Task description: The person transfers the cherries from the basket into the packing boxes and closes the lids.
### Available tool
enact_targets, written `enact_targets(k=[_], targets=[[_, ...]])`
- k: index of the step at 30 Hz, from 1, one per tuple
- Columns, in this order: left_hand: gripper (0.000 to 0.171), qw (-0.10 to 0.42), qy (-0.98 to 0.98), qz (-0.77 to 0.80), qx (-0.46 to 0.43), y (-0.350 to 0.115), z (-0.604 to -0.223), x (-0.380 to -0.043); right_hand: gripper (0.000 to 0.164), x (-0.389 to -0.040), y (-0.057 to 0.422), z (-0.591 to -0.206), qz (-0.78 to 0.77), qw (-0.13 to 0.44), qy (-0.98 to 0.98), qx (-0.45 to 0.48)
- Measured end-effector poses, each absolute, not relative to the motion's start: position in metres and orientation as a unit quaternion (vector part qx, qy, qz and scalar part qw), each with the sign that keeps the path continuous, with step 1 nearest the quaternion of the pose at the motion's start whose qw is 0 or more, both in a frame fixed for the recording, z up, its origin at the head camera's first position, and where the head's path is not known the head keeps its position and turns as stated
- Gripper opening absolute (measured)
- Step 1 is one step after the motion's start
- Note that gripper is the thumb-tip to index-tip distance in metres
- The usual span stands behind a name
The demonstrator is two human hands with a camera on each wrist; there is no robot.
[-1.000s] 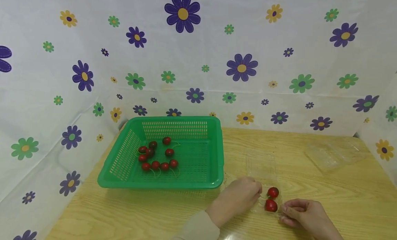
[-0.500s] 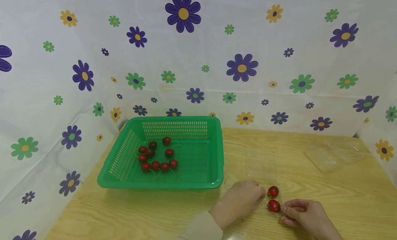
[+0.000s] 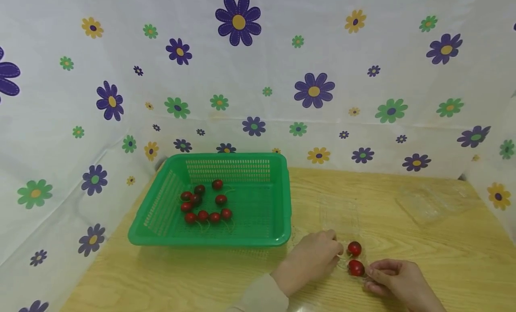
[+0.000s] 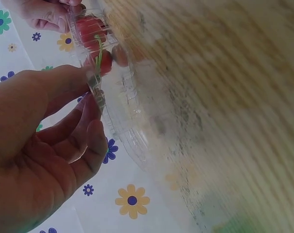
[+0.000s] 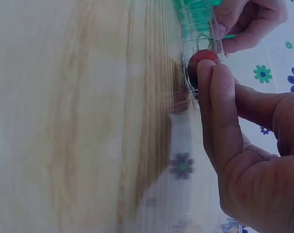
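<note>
A clear plastic clamshell box (image 3: 340, 213) lies on the table with its lid folded back. Two dark red cherries sit along its right side, a rear cherry (image 3: 354, 249) and a front cherry (image 3: 356, 268). At the box's left side, my left hand (image 3: 308, 261) pinches the rim between thumb and finger. Green stems (image 4: 98, 48) trail from the cherries toward that hand in the left wrist view. My right hand (image 3: 399, 279) holds the opposite edge, thumb and fingers beside the front cherry. In the right wrist view its fingers (image 5: 223, 109) partly cover the cherries.
A green plastic basket (image 3: 209, 239) with several stemmed cherries (image 3: 214, 218) stands to the left. Further clear plastic boxes (image 3: 433, 202) lie at the back right of the wooden table (image 3: 443, 253). A white flowered cloth (image 3: 266, 61) hangs behind and at both sides.
The front cherry has shifted slightly right in the box. My left hand moved right toward the cherries, then drew back a little. The right hand has stayed put.
</note>
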State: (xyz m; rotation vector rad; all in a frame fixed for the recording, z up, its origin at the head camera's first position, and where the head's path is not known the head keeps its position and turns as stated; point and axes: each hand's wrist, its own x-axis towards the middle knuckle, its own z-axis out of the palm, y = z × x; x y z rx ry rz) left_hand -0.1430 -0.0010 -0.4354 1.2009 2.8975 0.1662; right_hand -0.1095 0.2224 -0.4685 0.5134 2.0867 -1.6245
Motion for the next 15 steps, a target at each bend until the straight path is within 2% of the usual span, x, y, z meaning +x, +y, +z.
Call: enact_targets(k=[9,15], targets=[[0.012,0.010,0.916,0.082,0.393,0.000,-0.428,-0.144,0.028,-0.110,0.221,-0.468,-0.576,0.215,0.764,0.196],[0.017,0.038,0.892,0.148,0.426,-0.012,-0.398,-0.136,0.025,-0.110,0.221,-0.469,-0.572,0.213,0.768,0.194]])
